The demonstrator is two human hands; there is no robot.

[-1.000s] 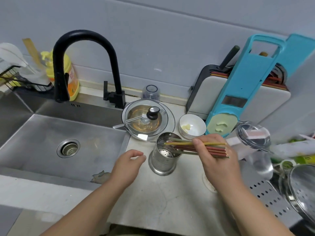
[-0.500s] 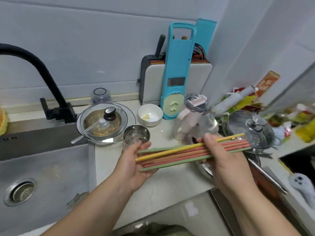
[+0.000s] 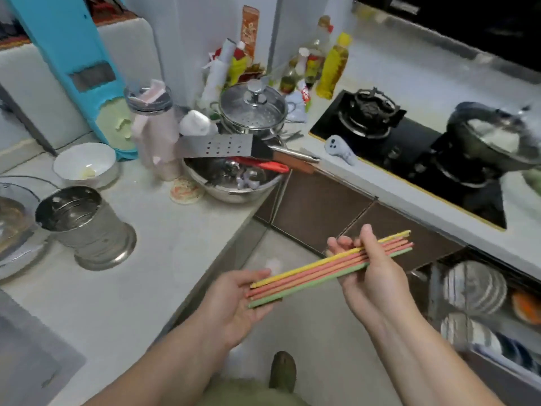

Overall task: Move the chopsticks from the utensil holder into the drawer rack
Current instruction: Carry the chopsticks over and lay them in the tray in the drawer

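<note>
My view has swung right since the earlier frame: sink gone, stove (image 3: 415,148) and open drawer rack (image 3: 483,303) now visible. Chopsticks (image 3: 330,266) are off the desk (image 3: 164,253), over the floor; right hand (image 3: 371,276) clamped round them, left hand (image 3: 237,303) flat and wide under their near ends. Utensil holder (image 3: 83,227) stands empty near the desk's left edge. Cluttered corner behind.
</note>
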